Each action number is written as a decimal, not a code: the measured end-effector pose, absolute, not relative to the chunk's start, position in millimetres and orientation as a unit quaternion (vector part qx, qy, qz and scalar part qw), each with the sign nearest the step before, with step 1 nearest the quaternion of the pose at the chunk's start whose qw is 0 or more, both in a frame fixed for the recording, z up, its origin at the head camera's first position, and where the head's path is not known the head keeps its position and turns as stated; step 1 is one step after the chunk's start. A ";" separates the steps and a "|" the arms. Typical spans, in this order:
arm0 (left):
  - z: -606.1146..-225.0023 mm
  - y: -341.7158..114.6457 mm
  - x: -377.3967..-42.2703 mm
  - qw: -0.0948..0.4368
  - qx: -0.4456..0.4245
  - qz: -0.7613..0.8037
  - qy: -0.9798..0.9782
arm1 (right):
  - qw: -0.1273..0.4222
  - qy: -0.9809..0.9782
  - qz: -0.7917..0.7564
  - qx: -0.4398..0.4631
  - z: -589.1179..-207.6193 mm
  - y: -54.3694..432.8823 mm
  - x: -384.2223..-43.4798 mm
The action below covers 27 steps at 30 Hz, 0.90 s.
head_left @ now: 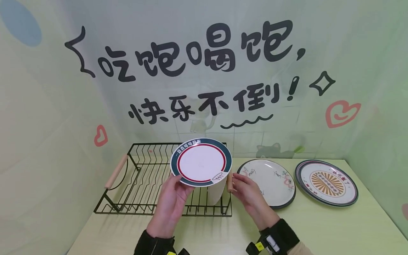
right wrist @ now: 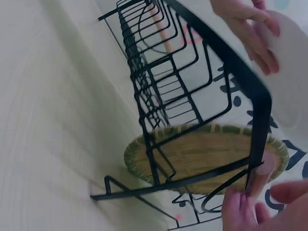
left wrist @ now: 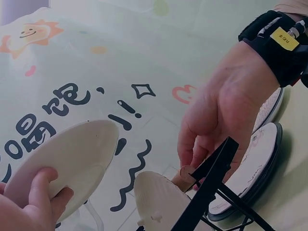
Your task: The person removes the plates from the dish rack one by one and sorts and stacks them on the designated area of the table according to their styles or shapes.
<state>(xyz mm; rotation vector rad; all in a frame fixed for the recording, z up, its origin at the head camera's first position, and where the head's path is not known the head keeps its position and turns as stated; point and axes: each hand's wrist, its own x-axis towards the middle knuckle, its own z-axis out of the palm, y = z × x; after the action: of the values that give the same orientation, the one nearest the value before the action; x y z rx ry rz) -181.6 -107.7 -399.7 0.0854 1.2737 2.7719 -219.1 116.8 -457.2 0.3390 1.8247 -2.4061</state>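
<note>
My left hand (head_left: 173,194) holds a round white plate (head_left: 201,163) with a teal rim and a red ring, thumb on its front and fingers on its back. The plate is tilted above the right half of a black wire dish rack (right wrist: 261,110). My right hand (head_left: 250,198) grips the wooden handle (head_left: 230,182) at the rack's right end, fingers curled round it. In the rack near that end stands a plate with a woven, bamboo-like face and green edge (right wrist: 202,154); its pale back (left wrist: 156,202) shows in the left wrist view.
Right of the rack lie a white plate with floral print (head_left: 267,180), dark-edged, and a stack of plates topped by a sunburst design (head_left: 326,184). Another wooden handle (head_left: 116,171) is at the rack's left end. A printed cloth backdrop (head_left: 204,85) surrounds the pale table (head_left: 204,237).
</note>
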 end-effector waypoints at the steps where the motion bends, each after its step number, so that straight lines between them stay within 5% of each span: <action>1: -400.0 -107.8 -181.5 0.047 0.030 0.907 0.418 | 0.039 0.597 -0.791 0.123 -454.7 117.3 -217.8; 7: -401.8 -105.5 -179.4 0.055 0.033 0.902 0.427 | 0.010 0.561 -0.815 0.145 -428.8 123.4 -206.3; 20: -403.8 -92.3 -174.5 0.086 0.054 0.891 0.442 | 0.136 0.427 -0.893 0.035 -391.7 127.1 -183.9; 27: -403.9 -91.6 -171.0 0.099 0.052 0.889 0.444 | 0.144 0.400 -0.904 0.048 -390.1 126.9 -177.8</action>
<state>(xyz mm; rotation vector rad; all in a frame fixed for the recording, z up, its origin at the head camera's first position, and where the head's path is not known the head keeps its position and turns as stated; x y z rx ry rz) -171.0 -91.6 -403.9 0.1543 1.3125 2.6299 -177.8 126.9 -390.1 0.1374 1.1541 -2.6055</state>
